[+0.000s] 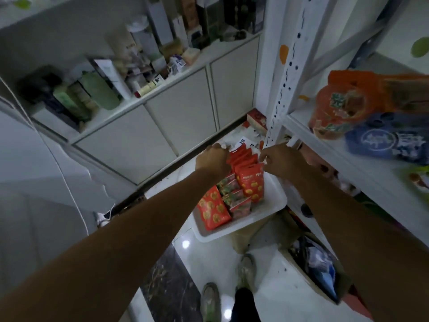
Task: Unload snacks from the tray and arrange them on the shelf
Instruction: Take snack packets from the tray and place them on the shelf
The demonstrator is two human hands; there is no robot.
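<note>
A white tray [267, 213] sits low in front of me, holding several red snack packets [250, 182] standing in rows, plus one red packet [213, 210] leaning at the near left. My left hand [212, 161] is curled around the far left end of the upright red packets. My right hand [278, 159] pinches the top edge of the red packets from the right. The white metal shelf [348, 154] at my right carries an orange-red snack bag [343, 105] and a blue one [385, 140].
A white upright post [285, 73] of the shelf stands just behind the tray. A white cabinet [162, 117] with bottles and boxes on top fills the left background. A cardboard box [318, 263] of items sits under the shelf. My shoes [246, 270] are on the glossy floor.
</note>
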